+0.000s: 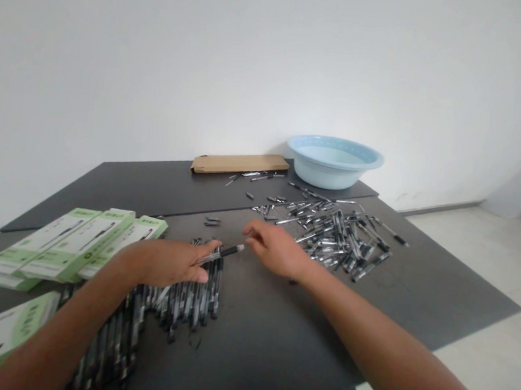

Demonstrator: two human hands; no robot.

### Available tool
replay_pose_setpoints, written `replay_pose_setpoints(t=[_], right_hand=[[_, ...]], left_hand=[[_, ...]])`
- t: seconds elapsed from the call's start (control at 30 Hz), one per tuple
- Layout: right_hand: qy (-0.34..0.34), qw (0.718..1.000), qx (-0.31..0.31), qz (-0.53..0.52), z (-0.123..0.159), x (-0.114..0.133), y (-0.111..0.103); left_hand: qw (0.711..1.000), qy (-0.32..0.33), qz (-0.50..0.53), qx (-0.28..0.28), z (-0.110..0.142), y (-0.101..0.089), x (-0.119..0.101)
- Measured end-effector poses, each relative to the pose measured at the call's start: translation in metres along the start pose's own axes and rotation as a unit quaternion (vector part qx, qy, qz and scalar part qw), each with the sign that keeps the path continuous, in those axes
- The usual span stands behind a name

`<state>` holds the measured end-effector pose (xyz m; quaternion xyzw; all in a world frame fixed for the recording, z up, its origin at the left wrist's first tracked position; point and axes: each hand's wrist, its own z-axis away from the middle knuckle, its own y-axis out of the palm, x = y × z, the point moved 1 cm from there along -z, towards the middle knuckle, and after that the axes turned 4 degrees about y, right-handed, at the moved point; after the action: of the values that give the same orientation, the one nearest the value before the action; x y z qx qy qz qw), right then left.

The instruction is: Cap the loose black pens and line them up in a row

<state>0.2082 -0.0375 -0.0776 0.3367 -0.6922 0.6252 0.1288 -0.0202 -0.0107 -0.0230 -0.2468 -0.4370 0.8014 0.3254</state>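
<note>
My left hand [169, 263] grips a pen [229, 251] between thumb and fingers, its dark grip and pale tip end pointing right. Below that hand lies a row of capped pens [193, 301], side by side on the dark table. Just right of the held pen's tip is my right hand [274, 247], its fingers curled and fingertips drawn together. Whatever those fingertips may hold is too small to make out. Several small dark pen caps [212, 221] lie beyond the hands. To the right, a loose heap of clear and black pen parts [342, 237] spreads over the table.
Green and white pen boxes [81, 238] are stacked at the left, with another box [6, 337] nearer me. At the back stand a light blue basin [335, 165] and a flat brown cardboard piece [240, 164]. A seam crosses the dark table [266, 352] behind the pens.
</note>
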Motion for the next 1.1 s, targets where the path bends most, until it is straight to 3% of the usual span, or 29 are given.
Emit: replay_pose_setpoints(t=[0.1,0.23,0.37,0.6,0.77,0.9,1.1], right_hand=[[0.103,0.974,-0.019,0.203,-0.012,-0.043,-0.046],[0.152,0.956,-0.018,0.250,-0.014,-0.103,-0.083],[0.139,0.959,0.018,0.247,-0.005,-0.139,-0.084],[0.132,0.963,0.015,0.234,-0.003,-0.161,-0.077],[0.199,0.947,-0.048,0.247,0.000,-0.183,-0.098],[0.292,0.909,-0.117,0.273,0.012,-0.208,-0.123],[0.352,0.884,-0.116,0.283,0.032,-0.239,-0.138]], left_hand=[[0.998,-0.003,0.032,0.051,0.001,0.000,-0.002],[0.997,-0.004,0.044,0.068,0.003,0.000,-0.003],[0.997,-0.013,0.037,0.073,0.003,0.000,-0.006],[0.995,-0.008,0.038,0.090,-0.004,0.005,-0.002],[0.996,-0.001,0.040,0.077,-0.003,0.005,-0.002],[0.996,-0.013,0.030,0.087,-0.003,0.003,-0.005],[0.996,-0.025,0.019,0.084,-0.005,0.005,-0.004]])
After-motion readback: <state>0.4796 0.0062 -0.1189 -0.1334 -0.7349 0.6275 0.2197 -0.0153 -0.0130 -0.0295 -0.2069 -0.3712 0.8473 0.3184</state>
